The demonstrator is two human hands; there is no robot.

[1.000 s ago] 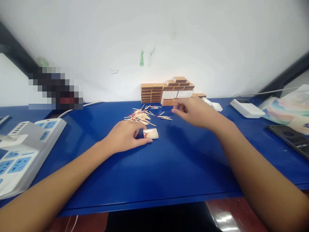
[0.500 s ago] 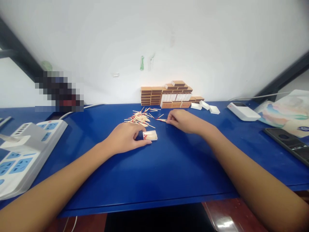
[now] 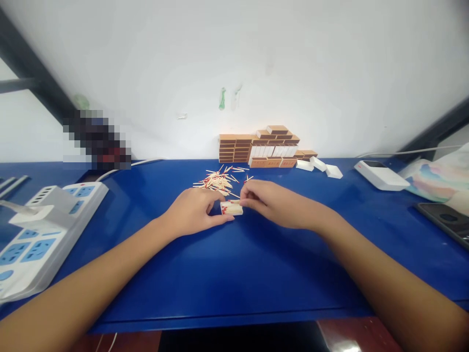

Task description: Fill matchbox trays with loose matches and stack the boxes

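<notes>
Your left hand (image 3: 196, 211) is gripping a part-filled tray (image 3: 240, 213), your right hand (image 3: 273, 203) pinching matches (image 3: 235, 201), a far pile (image 3: 217, 182) remaining.

Bright, even light here, spread pale across the wall (image 3: 164, 63)! Soft shadow on the blue table (image 3: 220, 278) beneath the right hand (image 3: 274, 200), glare off the floor (image 3: 346, 347) at five o'clock. Wide-angle stretch drags the power strip (image 3: 47, 234) long toward eight, the two o'clock corner sits darker, matches (image 3: 216, 182) look slightly soft, and a mosaic (image 3: 97, 142) covers a patch near nine.
</notes>
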